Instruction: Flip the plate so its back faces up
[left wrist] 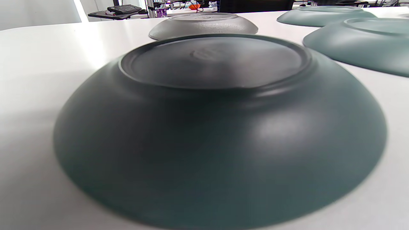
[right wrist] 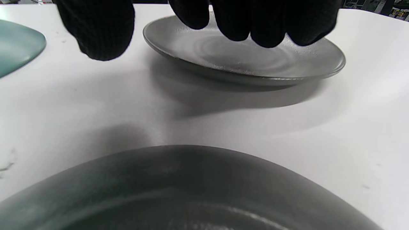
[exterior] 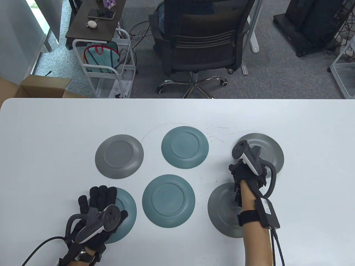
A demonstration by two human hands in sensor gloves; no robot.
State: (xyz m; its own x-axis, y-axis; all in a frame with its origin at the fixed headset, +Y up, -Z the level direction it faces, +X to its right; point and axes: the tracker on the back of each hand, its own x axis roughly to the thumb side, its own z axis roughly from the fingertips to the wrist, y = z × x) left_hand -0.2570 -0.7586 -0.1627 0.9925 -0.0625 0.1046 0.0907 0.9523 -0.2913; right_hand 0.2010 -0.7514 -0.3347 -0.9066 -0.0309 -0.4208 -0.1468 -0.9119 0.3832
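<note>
Six plates lie on the white table (exterior: 55,133). The far-right grey plate (exterior: 270,151) lies face up; the right wrist view shows its hollow (right wrist: 255,60). My right hand (exterior: 244,170) hovers at its near-left edge, with the thumb (right wrist: 96,32) and fingers (right wrist: 255,22) spread above it and holding nothing. My left hand (exterior: 99,199) lies open, fingers stretched, over the near-left teal plate (exterior: 126,219), which is back up in the left wrist view (left wrist: 217,127). I cannot tell if it touches the plate.
Back up lie a grey plate (exterior: 119,156) at far left, teal plates at far middle (exterior: 185,147) and near middle (exterior: 168,201), and a grey plate (exterior: 222,210) under my right forearm. An office chair (exterior: 205,41) and a cart (exterior: 105,63) stand beyond the table's far edge.
</note>
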